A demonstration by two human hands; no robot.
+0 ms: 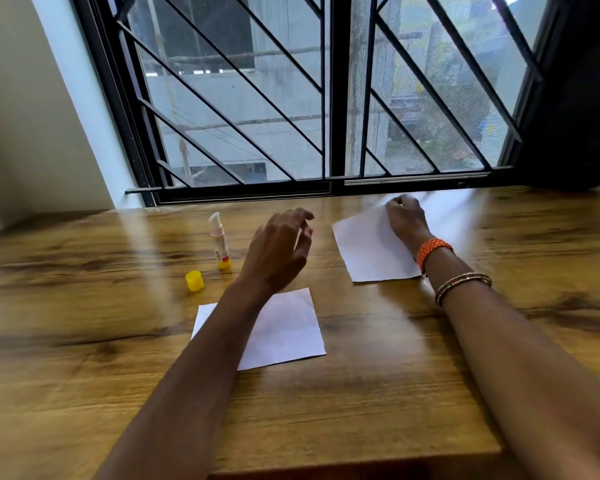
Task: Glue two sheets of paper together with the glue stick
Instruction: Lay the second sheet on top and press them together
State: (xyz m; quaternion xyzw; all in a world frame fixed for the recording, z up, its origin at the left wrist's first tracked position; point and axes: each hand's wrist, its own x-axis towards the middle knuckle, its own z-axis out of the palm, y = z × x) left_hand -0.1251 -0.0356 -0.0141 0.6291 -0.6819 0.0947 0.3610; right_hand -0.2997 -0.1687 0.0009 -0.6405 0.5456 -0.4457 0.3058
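I am sitting at a wooden table (84, 341) beneath a barred window (326, 98), and I am using the glue stick (219, 241) as my landmark. It is standing upright with its white glue tip exposed. Its yellow cap (194, 280) is lying just beside it, on the side nearer me.

My left hand (278, 251) is hovering just to the right of the glue stick, its fingers loosely spread and holding nothing. Under that forearm, nearer me than the glue stick, one sheet of white paper (284, 330) is lying flat.

Well to the right of the glue stick, my right hand (404, 220) is curling its fingers at the far edge of the second sheet (368, 251). It appears to be pinching that edge, though motion blur is softening the detail.

Judging from this, the stick is uncapped and ready, but the two sheets are lying apart. Whether any glue is already on the paper I cannot tell. Bringing the sheets together and pressing them is still ahead.
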